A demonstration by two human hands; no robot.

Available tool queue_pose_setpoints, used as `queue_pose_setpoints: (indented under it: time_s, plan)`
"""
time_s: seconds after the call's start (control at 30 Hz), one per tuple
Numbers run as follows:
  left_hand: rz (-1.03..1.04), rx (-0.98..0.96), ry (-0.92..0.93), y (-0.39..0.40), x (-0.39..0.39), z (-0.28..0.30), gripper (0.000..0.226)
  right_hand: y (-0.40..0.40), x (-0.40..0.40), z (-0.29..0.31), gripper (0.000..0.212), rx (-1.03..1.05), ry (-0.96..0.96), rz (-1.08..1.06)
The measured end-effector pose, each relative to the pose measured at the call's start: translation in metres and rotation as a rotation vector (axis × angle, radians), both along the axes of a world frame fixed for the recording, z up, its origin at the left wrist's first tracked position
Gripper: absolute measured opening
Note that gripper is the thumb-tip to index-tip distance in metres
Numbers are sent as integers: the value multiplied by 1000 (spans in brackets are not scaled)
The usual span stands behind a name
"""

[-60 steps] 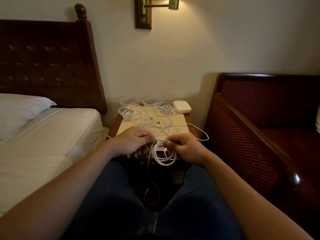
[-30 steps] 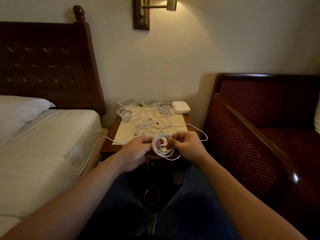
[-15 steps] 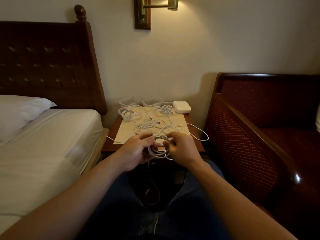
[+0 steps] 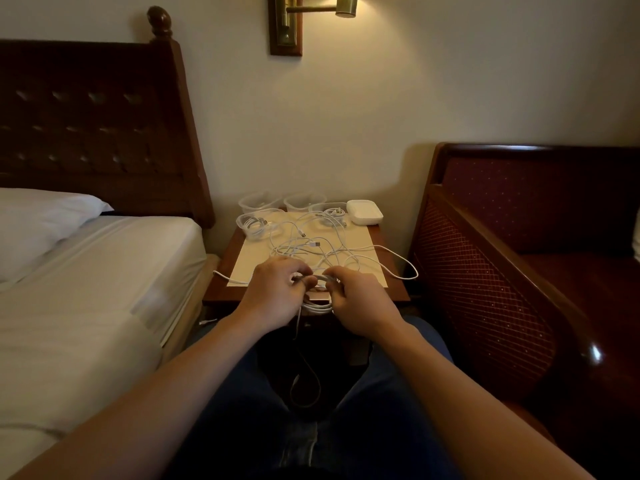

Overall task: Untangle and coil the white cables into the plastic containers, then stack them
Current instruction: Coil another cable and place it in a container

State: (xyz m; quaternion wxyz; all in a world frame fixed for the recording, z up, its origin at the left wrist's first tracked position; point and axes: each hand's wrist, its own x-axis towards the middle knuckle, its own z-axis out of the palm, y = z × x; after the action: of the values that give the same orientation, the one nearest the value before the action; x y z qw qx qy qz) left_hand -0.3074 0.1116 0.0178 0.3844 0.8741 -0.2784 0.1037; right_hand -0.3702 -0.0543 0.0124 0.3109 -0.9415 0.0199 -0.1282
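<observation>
1. Coil (image 4: 317, 306) hung between both hands at the nightstand (image 4: 221, 289) front edge; loops faced the camera, long axis roughly left-right; a loose tail dropped from it between the knees.
2. Left hand (image 4: 273, 296) pinched the coil's left side, fingers curled; right hand (image 4: 360, 303) gripped the right side, fingers curled round the strands; both equally near.
3. Remaining tangle (image 4: 311, 247) lay on the pale mat (image 4: 252, 261) just beyond the fingers; whether the coil was joined to it, couldn't tell.
4. Containers sat at the back: front-left tub (image 4: 256, 225) and a right tub (image 4: 329, 213) already held cable; two rear tubs (image 4: 259, 201) looked empty; white lidded box (image 4: 365, 211) beside them.
5. Judgement: the tangle lay across the path to the empty tubs; lift the coil over it.
</observation>
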Motion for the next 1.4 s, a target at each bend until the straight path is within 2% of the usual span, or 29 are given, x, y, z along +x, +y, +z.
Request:
queue_pose_setpoints:
  time_s: [0.27, 0.37, 0.43, 0.53, 0.6, 0.67, 0.73, 0.8, 0.83, 0.87, 0.97, 1.07, 1.1, 1.17, 1.23, 1.3, 1.33, 1.4]
  plan:
    - [-121, 321, -332, 4, 7, 3, 20, -5, 6, 1, 39, 14, 53, 21]
    - [-92, 435, -359, 1, 5, 7, 16, -4, 6, 4, 38, -51, 72, 63]
    - [-89, 476, -349, -2, 4, 7, 18, -5, 6, 5, 30, -123, 45, 79]
    - [-103, 414, -317, -6, 0, 3, 13, -5, 7, 7, 21, -199, -29, 69]
    - [-89, 241, -178, -7, 1, 1, 10, -6, 8, 8, 20, -231, -52, 76]
    - [-81, 27, 78, -4, 6, 1, 11, -11, 8, 6, 18, -215, -73, 112]
    - [-129, -208, 419, 1, 8, 0, 17, -18, 8, 4, 21, -149, -70, 184]
    - [-231, -552, 876, 4, 4, 0, 20, -20, 6, 4, 27, -8, -34, 220]
    - [-277, -686, 1044, 6, 2, 1, 20, -19, 6, 4, 27, 65, -35, 211]
    - [-304, -747, 1113, 7, 2, 1, 21, -17, 6, 3, 26, 133, -47, 192]
    - [-301, -622, 1022, 7, 8, -1, 17, -18, 8, -4, 22, 228, -84, 133]
    - [-257, -416, 804, 7, 6, -2, 13, -21, 6, -10, 21, 189, -59, 145]
    - [-258, -404, 769, 7, 4, -3, 13, -21, 5, -11, 22, 173, -58, 146]
    - [-268, -535, 868, 3, 1, -5, 13, -19, 3, -11, 26, 133, -104, 138]
    - [-293, -771, 1103, -3, -5, -6, 15, -16, 2, -10, 28, 63, -219, 139]
    - [-273, -926, 1272, -5, -10, -3, 22, -13, 2, -8, 26, 25, -306, 159]
    - [-257, -944, 1308, -5, -10, -3, 26, -12, 2, -7, 25, 24, -310, 163]
    - [-217, -833, 1267, -4, -7, -2, 22, -14, 3, -9, 23, 29, -260, 152]
